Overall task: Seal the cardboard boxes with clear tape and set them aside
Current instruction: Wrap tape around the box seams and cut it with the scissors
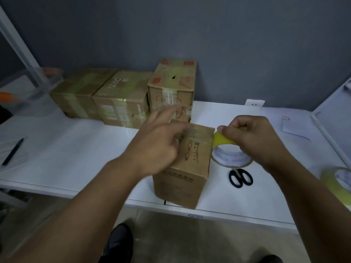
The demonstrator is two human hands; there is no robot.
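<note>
The white tabletop (66, 149) holds everything. Three taped boxes (121, 97) stand in a row beyond the left hand, already set aside. The box being sealed (190, 168) sits right under the left hand (161, 145), near the front edge. That hand is blurry, with its fingers loosely spread over the top of the box, so it looks like it is pressing the tape flat.

The right hand (252, 139) is just beside the box, fingers curled tight around the tape roll (231, 156). A strip runs from the roll onto the box top.

To do this well, keep the strip pulled straight and rub it down firmly so no bubbles stay. The scissors (240, 177) lie close below the right hand, ready for cutting. A spare roll (338, 185) sits farther out to that side.
</note>
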